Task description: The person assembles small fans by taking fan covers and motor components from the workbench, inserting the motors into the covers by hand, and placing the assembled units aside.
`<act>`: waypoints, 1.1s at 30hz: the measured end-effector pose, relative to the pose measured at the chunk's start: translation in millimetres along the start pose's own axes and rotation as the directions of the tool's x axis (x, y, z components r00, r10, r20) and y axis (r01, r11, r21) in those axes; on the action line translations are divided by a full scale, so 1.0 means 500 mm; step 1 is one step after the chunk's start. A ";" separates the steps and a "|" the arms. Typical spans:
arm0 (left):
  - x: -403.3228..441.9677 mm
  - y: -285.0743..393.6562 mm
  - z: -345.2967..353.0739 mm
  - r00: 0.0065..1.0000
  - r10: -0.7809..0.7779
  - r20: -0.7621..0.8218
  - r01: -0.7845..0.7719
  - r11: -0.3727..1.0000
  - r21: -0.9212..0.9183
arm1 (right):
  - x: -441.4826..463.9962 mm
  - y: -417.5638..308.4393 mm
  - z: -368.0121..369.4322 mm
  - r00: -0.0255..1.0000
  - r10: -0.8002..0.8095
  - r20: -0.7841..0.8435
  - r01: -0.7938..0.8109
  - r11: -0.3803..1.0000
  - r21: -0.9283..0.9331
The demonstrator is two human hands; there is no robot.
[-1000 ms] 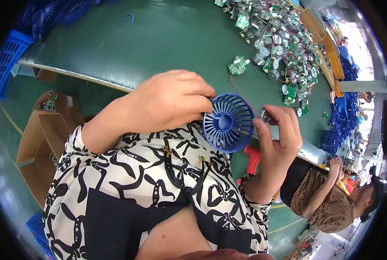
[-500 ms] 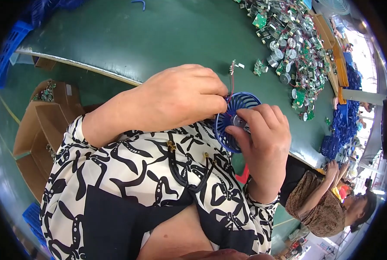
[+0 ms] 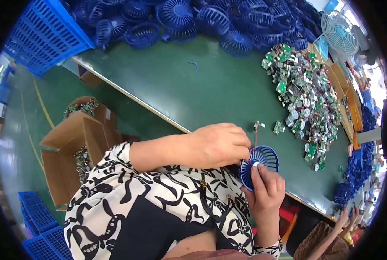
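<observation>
A blue slotted plastic fan guard (image 3: 269,158) is tilted between my hands in front of my body. My left hand (image 3: 219,145) is closed at its left rim, with the fingertips partly hidden. My right hand (image 3: 267,188) grips the guard from the near right, fingers inside over the hub and thumb at the outer rim. A small silvery motor (image 3: 256,164) shows at the hub beside my right fingertips, mostly covered. From the guard, thin red wires (image 3: 256,138) run up to a small circuit board (image 3: 258,125) on the green table (image 3: 167,82).
A heap of circuit boards with motors (image 3: 306,104) lies at the right. Many blue fan guards (image 3: 176,15) are piled along the far side. Left are a blue crate (image 3: 50,39) and a cardboard box (image 3: 63,173) on the floor. A co-worker (image 3: 323,242) sits at lower right.
The view has shifted, bringing the far pile of guards into sight. My right fingers have moved from pinching the motor to pressing over the hub, with the thumb now at the outer rim.
</observation>
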State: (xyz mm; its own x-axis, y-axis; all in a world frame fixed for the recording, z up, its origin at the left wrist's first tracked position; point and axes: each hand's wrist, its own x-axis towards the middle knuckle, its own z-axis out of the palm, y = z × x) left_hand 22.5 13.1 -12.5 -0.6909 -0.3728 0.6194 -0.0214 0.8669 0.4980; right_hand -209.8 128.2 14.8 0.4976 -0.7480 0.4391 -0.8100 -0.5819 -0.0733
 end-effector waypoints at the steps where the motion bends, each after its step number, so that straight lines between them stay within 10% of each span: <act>1: -0.001 -0.002 -0.002 1.000 -0.001 0.018 0.001 1.000 0.003 | -0.005 0.000 0.006 1.000 0.007 -0.011 -0.007 1.000 0.001; 6: 0.005 0.002 -0.046 1.000 -0.018 0.022 0.017 0.998 0.063 | -0.011 0.003 0.028 0.992 0.015 -0.128 -0.013 1.000 0.016; 8: 0.014 -0.004 -0.119 0.989 -0.018 -0.150 0.071 0.931 0.357 | -0.019 0.012 0.038 0.978 0.023 -0.207 -0.016 0.999 0.037; 12: 0.015 -0.091 -0.279 0.757 0.008 -0.654 0.529 0.579 0.620 | -0.068 0.032 0.043 0.928 0.215 -0.304 -0.170 0.971 0.167; 17: -0.002 -0.204 -0.385 0.512 -0.408 -0.756 0.859 0.256 0.443 | -0.146 0.084 0.042 0.795 0.363 -0.486 -0.270 0.929 0.253; 25: 0.039 -0.165 -0.328 0.607 -0.372 -0.702 0.371 0.914 -0.163 | -0.255 0.156 -0.040 0.599 0.457 -0.658 -0.605 0.796 0.002; 31: 0.039 -0.073 -0.217 0.790 -0.282 -0.545 0.414 0.900 0.134 | -0.271 0.217 -0.078 0.587 0.629 -0.510 -0.807 0.505 -0.306; 33: 0.033 -0.046 -0.185 0.955 -0.150 -0.254 0.245 0.884 0.398 | -0.252 0.209 -0.085 0.581 0.612 -0.536 -0.811 0.486 -0.325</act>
State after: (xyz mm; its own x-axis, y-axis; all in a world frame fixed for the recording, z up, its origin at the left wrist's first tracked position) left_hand 78.3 -43.5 42.6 -0.4733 -0.5707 0.6710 -0.4755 0.8068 0.3507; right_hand -370.5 175.0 -10.1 -0.3728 -0.6201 0.6903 -0.8983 0.4275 -0.1011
